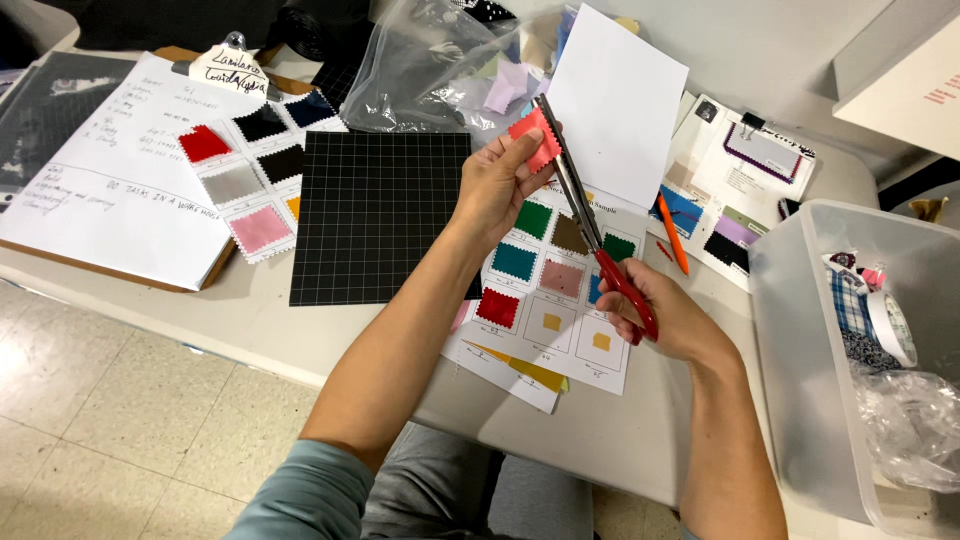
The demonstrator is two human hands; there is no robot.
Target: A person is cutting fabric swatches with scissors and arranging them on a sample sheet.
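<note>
Your right hand (pixel 668 318) grips the red handles of the long metal scissors (pixel 590 225) above the white sample sheet of coloured fabric squares (pixel 560 300) near the tabletop's (pixel 640 440) front edge. Farther out, your left hand (pixel 495 185) pinches a small coral-red fabric swatch (pixel 535 135) between thumb and fingers (pixel 528 160), touching the blades.

1. A clear plastic bag (pixel 430 60) lies up past your left hand (pixel 495 185).
2. A white label (pixel 228 68) with writing sits far left of it.
3. A crumpled clear bag (pixel 905 410) lies in the bin, right of your right hand (pixel 665 315).
</note>
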